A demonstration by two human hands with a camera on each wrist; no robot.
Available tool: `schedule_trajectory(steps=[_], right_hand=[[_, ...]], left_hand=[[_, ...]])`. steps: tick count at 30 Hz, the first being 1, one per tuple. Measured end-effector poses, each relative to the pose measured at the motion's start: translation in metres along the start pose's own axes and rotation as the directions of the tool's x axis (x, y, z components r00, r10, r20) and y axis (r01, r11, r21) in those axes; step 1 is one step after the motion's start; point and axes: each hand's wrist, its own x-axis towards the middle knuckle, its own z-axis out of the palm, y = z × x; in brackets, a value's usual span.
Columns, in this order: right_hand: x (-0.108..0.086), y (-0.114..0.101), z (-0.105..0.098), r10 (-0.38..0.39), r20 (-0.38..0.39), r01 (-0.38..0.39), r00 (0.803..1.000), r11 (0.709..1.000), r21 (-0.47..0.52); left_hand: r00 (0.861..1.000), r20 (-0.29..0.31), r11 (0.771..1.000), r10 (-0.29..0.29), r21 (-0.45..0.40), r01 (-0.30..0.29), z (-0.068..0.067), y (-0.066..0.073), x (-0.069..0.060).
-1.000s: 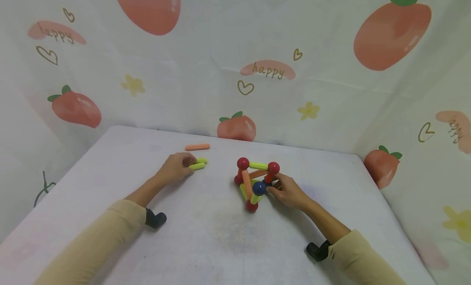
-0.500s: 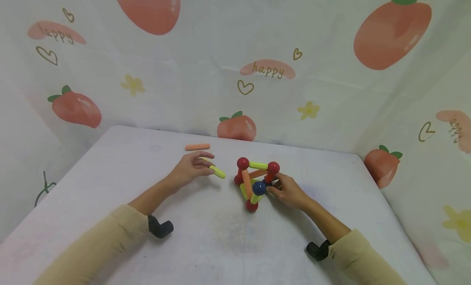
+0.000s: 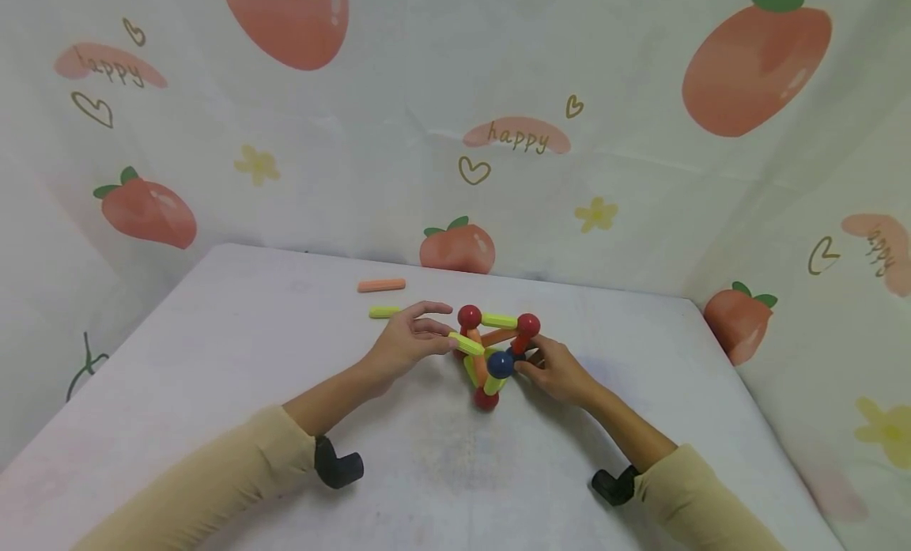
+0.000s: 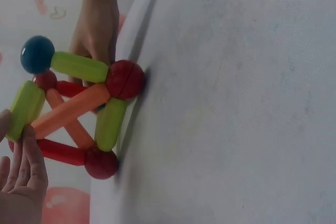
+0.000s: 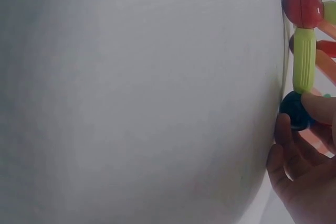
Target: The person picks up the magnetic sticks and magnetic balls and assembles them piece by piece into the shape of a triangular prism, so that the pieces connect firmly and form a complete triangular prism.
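Note:
A frame of magnetic rods and balls stands on the table, with red balls (image 3: 528, 325), an upper blue ball (image 3: 500, 364), and yellow-green, orange and red rods. My left hand (image 3: 404, 347) pinches a yellow-green magnetic rod (image 4: 25, 109) between thumb and fingers. That rod is held up at the frame's left side, its free end pointing toward the upper blue ball; the two look apart. My right hand (image 3: 561, 372) grips the low blue ball (image 5: 295, 113) at the frame's right corner. Fingers partly cover that ball.
On the white table (image 3: 427, 472), a loose yellow-green rod (image 3: 383, 312) lies beyond my left hand. Farther back is an orange rod (image 3: 382, 285). A printed cloth (image 3: 370, 179) hangs behind the table. Black wrist mounts (image 3: 340, 466) stick out below the sleeves.
My left hand has picked one yellow-green rod up from beside the other and carried it right to the frame. My right hand and the frame have stayed in place.

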Motion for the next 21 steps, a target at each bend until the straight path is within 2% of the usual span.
schedule_trajectory(steps=[8, 12, 16, 18, 21], right_hand=[[0.000, 0.001, 0.000, -0.018, -0.008, 0.018, 1.000, 1.000, 0.002], [0.000, 0.001, 0.000, -0.025, -0.011, 0.025, 1.000, 1.000, -0.004], [-0.001, 0.001, 0.000, -0.029, -0.010, 0.029, 1.000, 1.000, -0.009], [-0.001, 0.001, 0.000, -0.031, -0.011, 0.031, 0.999, 0.999, -0.009], [-0.001, 0.001, 0.000, -0.032, -0.007, 0.032, 0.999, 0.999, -0.007]], left_hand=[[1.000, -0.002, 0.999, -0.011, -0.036, 0.011, 0.011, 0.001, 0.002], [0.996, -0.029, 0.992, -0.086, -0.097, 0.083, 0.017, 0.002, 0.002], [0.982, -0.020, 0.968, -0.189, -0.169, 0.183, 0.026, 0.002, 0.000], [0.976, -0.016, 0.960, -0.215, -0.186, 0.209, 0.031, 0.003, 0.000], [0.970, -0.042, 0.957, -0.239, -0.179, 0.228, 0.037, 0.004, -0.001]])
